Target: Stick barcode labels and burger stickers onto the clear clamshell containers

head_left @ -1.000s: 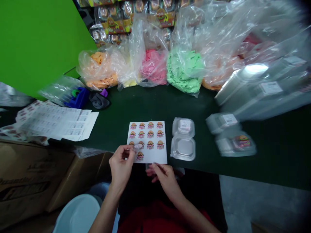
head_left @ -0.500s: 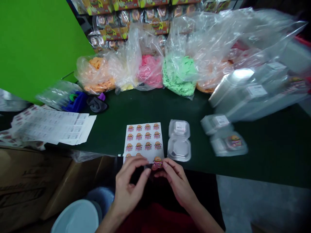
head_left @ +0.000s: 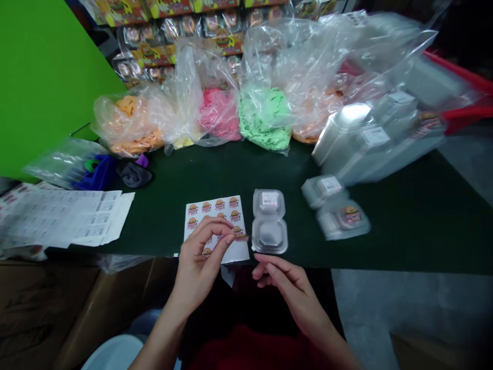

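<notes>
A burger sticker (head_left: pixel 241 235) is pinched between the thumb and forefinger of my left hand (head_left: pixel 206 252), over the sheet of burger stickers (head_left: pixel 234 253). My left hand covers part of that sheet. Just right of the sheet lies a clear plastic clamshell box (head_left: pixel 270 235), opened flat, with a white barcode label (head_left: pixel 269 199) on its far half. My right hand (head_left: pixel 287 280) holds nothing and hovers at the table's front edge, below the box, with its fingers loosely apart.
Another opened clamshell box (head_left: pixel 327 230), bearing a burger sticker, lies to the right, before stacked clear boxes (head_left: pixel 346 149). Bags of orange, pink and green pieces (head_left: pixel 265 121) line the back. Label sheets (head_left: pixel 77 216) and a blue tape dispenser (head_left: pixel 96 174) are at left.
The sticker has passed from my right hand to my left, which has moved up over the sheet. My right hand has let go and opened. The whole view has shifted.
</notes>
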A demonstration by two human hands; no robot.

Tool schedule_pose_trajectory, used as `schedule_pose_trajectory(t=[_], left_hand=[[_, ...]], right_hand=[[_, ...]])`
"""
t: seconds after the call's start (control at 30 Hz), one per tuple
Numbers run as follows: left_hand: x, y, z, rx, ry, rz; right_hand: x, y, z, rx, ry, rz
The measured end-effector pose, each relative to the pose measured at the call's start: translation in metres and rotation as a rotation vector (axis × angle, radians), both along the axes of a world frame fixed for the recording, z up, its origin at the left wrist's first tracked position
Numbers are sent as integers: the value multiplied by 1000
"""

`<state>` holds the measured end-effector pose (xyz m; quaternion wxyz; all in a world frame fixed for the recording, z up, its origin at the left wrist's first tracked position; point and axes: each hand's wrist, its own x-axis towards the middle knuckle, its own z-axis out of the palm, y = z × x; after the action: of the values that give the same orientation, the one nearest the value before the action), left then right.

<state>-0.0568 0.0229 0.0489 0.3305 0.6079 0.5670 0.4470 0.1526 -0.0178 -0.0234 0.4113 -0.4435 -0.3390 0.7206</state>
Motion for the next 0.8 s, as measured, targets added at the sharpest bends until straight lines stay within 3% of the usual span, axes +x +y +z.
schedule_pose_trajectory(t=[0.13, 0.37, 0.63, 0.8], left_hand=[[20, 28, 5, -93, -22, -159], [41, 63, -18, -161, -40, -315], [41, 67, -34, -221, -53, -324], [44, 68, -40, -223, -66, -319]], right_hand=[[32, 2, 0, 18, -89, -127], [58, 15, -7, 56, -150, -333], [54, 22, -8, 144, -266, -320], [40, 28, 5, 389, -400, -288]])
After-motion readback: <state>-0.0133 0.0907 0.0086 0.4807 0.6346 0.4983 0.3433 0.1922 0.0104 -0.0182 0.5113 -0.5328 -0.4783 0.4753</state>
